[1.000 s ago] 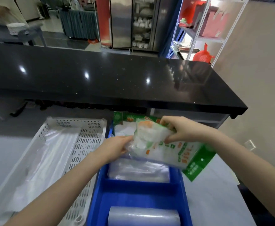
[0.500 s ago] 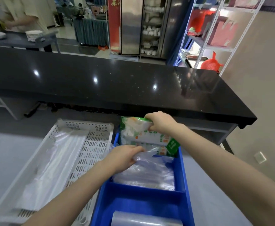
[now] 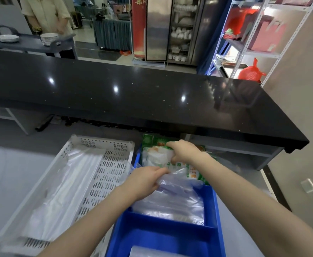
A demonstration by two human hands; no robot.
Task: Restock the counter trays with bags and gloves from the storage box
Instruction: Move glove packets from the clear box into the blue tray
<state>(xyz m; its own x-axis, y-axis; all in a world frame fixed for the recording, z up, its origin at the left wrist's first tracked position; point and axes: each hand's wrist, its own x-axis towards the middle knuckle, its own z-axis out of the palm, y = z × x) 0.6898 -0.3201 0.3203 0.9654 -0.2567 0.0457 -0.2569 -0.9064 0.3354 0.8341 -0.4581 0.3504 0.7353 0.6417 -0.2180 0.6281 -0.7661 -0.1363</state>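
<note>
A blue divided tray (image 3: 210,204) stands in front of me on the grey work surface. At its far end lie green-and-white glove packets (image 3: 157,156); my right hand (image 3: 184,152) grips the top packet's edge. Clear plastic bags (image 3: 178,199) fill the middle compartment, and my left hand (image 3: 146,180) pinches their upper edge. A clear roll (image 3: 152,252) shows in the nearest compartment. To the left is a white perforated tray (image 3: 107,169) holding flat clear bags (image 3: 64,188).
A long black counter (image 3: 133,97) runs across just beyond the trays, overhanging them. Behind it a person stands at a grey cart (image 3: 31,42) with stacked plates. White shelving (image 3: 248,51) with red bags stands at the right, by a beige wall.
The glove packet, held up over the blue tray a second ago, now lies at the tray's far end. My left hand has shifted onto the clear bags. The camera tilted upward.
</note>
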